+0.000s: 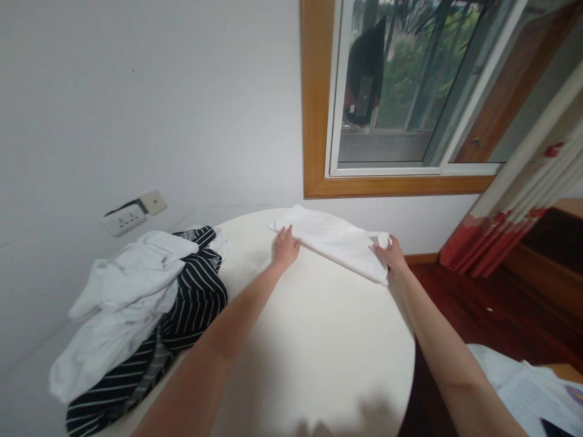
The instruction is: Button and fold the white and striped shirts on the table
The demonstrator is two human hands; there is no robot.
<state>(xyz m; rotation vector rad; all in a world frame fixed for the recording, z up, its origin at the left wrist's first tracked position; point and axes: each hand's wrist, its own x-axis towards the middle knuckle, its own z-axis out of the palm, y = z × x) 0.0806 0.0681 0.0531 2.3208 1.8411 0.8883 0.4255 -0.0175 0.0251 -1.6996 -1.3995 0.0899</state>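
Observation:
A folded white cloth (336, 240) lies at the far edge of a round cream table (319, 340). My left hand (285, 246) rests on the cloth's left end, fingers laid flat on it. At the cloth's right end, my right hand (388, 252) has its fingers curled over the edge, gripping the fabric. Both arms stretch forward across the table.
A heap of white garments (127, 297) and a black-and-white striped one (195, 297) sits on the table's left side. A wall socket (125, 218) is on the left wall. A wood-framed window (401, 97) is ahead, a red-patterned curtain (514, 224) to the right, papers (532, 388) at lower right.

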